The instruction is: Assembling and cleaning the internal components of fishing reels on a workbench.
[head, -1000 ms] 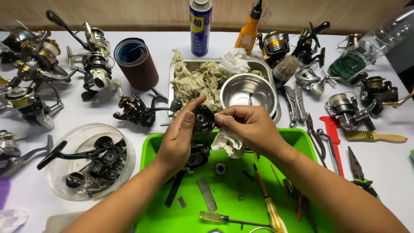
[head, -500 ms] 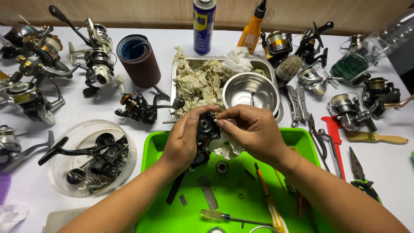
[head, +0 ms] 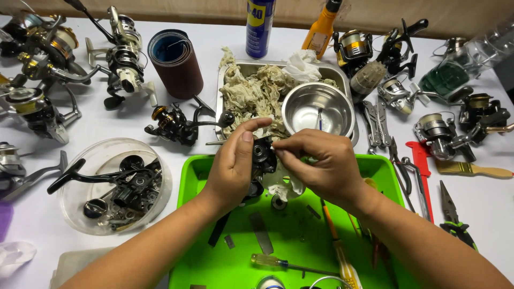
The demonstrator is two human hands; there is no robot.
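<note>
The green tray [head: 201, 225] lies on the white table [head: 225, 104], below the steel bowl [head: 316, 109]. Above the tray's upper edge, the left hand [head: 233, 166] is closed around the black reel body [head: 263, 155]. The right hand [head: 321, 163] pinches at its right side, fingertips [head: 278, 151] touching it.

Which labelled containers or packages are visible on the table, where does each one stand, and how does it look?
Blue spray can with yellow label band: upright at the far table edge, behind the metal tray.
Orange squeeze bottle with black nozzle: far edge, right of the can, tilted, pale label on its front.
Clear plastic bottle: far right, lying down, green inside.
No signs or screens.
</note>
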